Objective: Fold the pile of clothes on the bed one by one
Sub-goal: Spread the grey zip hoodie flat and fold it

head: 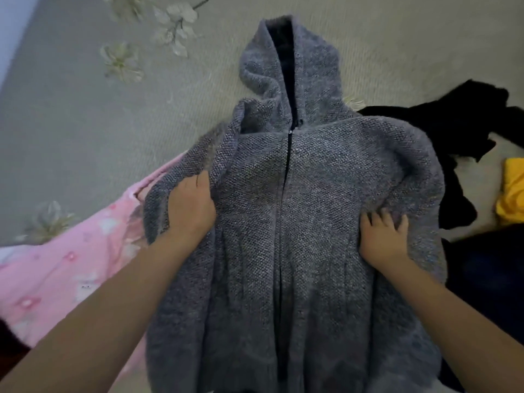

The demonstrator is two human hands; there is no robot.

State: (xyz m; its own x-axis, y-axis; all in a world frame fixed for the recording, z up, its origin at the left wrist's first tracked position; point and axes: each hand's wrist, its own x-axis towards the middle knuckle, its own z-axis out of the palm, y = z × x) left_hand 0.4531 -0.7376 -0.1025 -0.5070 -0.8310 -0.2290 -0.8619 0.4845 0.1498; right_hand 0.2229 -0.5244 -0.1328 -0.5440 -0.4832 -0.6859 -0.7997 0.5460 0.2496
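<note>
Grey hoodie [297,222] flat on bed [71,123], left hand [191,205] gripping its sleeve fold, right hand [382,236] clutching fabric, pink garment [56,279] left, black clothes [453,131] and yellow cloth [513,191] right.

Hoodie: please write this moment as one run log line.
hoodie: flat on bed, zipped | left hand: grips sleeve fold | right hand: fingers dug into the knit | stage: folding begins
</note>
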